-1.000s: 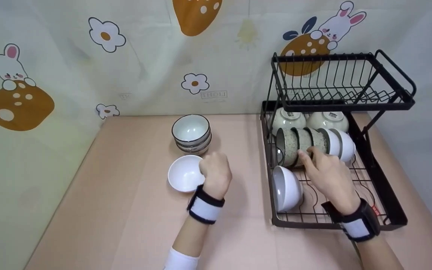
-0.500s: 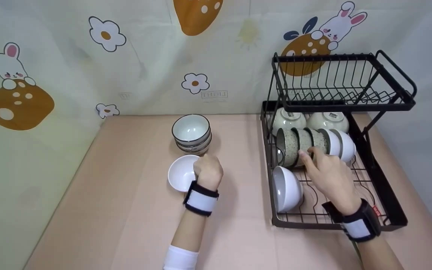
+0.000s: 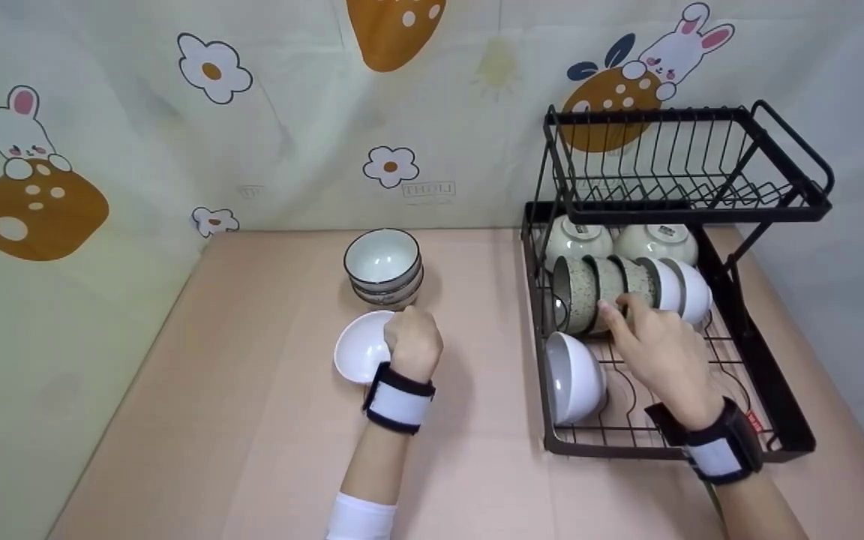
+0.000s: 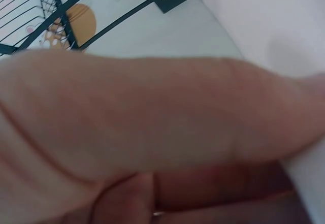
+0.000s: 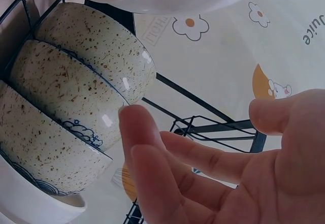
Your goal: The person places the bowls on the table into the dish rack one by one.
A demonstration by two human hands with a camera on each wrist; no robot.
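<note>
The left hand (image 3: 413, 341) has moved over the white bowl (image 3: 359, 351), before the stack (image 3: 382, 259) near the tabletop's (image 3: 177, 420) far edge, apparently pinching its rim, so it seems secured, while the right hand (image 3: 661, 352), fingers parted, stays by the speckled bowls (image 3: 606, 289).

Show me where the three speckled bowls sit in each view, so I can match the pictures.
Head: right of centre, the three speckled bowls stand on edge in the black dish rack.
Left wrist: not in it.
Right wrist: left side, the speckled bowls lined up diagonally.
Shared landmark: the rack, at top left in the left wrist view.
</note>
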